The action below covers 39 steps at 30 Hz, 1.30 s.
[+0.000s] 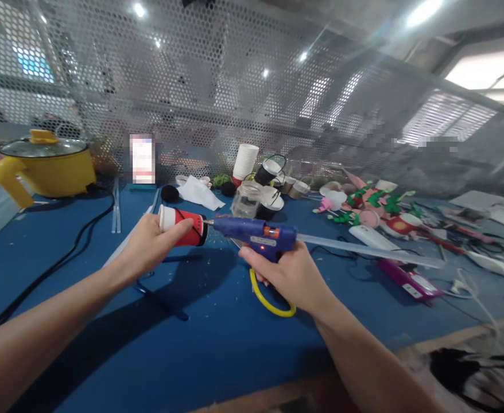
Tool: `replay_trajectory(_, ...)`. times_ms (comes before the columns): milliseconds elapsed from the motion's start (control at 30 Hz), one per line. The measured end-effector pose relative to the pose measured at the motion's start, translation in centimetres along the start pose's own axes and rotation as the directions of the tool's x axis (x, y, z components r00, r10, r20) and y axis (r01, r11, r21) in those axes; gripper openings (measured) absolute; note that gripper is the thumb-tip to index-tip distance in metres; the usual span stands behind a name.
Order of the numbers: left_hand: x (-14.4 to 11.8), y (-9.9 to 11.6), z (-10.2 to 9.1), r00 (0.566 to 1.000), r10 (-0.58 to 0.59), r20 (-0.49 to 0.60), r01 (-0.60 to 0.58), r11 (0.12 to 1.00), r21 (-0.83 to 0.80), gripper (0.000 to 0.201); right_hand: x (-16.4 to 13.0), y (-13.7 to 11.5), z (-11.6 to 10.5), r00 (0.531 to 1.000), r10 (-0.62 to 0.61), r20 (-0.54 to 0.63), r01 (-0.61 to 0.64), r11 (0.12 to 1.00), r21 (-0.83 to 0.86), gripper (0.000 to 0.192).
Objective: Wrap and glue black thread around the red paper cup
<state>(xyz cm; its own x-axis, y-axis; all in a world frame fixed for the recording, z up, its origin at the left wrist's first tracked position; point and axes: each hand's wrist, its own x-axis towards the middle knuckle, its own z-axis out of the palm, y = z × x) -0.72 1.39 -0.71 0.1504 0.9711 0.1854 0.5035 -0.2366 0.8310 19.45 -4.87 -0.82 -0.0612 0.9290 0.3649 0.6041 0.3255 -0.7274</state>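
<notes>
My left hand (151, 238) is closed around a small red and white paper cup (183, 229), held tilted on its side with a black band at its right end. A thin black strand crosses the cup near my thumb. My right hand (284, 275) grips a blue hot glue gun (252, 230), whose small red light is lit. Its metal nozzle is at the black end of the cup; I cannot tell if they touch. A long clear glue stick (372, 250) juts from the gun's rear. Below my right hand shows a yellow loop (273, 304), like a scissors handle.
A yellow electric pot (49, 169) with a glass lid stands back left, its black cord (75, 244) crossing the blue table. Behind my hands are stacked white cups (246, 160), a clear jar (247, 199) and a lit phone (143, 160). Green and pink craft pieces (368, 206) lie right.
</notes>
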Motion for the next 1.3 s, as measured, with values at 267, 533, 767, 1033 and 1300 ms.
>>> replay_trajectory(267,0.2,-0.4,-0.2,0.999,0.031,-0.042,-0.034,0.997,-0.064,0.032,-0.4,1.0,0.5,0.904,-0.427,0.007,0.394,0.828,-0.398,0.026)
replay_trajectory(533,0.0,0.2,-0.2,0.998,0.030,-0.057,-0.033,0.999,-0.041,0.036,-0.2,0.2,0.4,0.838,-0.546,0.005,0.478,0.729,-0.490,0.028)
replay_trajectory(767,-0.6,0.8,0.1,0.991,0.095,-0.090,-0.092,0.995,0.032,0.034,-0.5,0.1,0.7,0.893,-0.446,-0.068,0.381,0.826,-0.415,0.019)
replay_trajectory(1033,-1.1,0.9,0.3,0.965,0.237,-0.116,-0.228,0.970,0.085,0.030,-0.4,-0.2,0.3,0.923,-0.369,-0.111,0.305,0.876,-0.374,0.021)
replay_trajectory(1300,-1.1,0.4,0.4,0.917,0.384,-0.109,-0.350,0.905,0.243,0.034,-0.4,-0.2,0.2,0.933,-0.347,-0.099,0.288,0.881,-0.376,0.019)
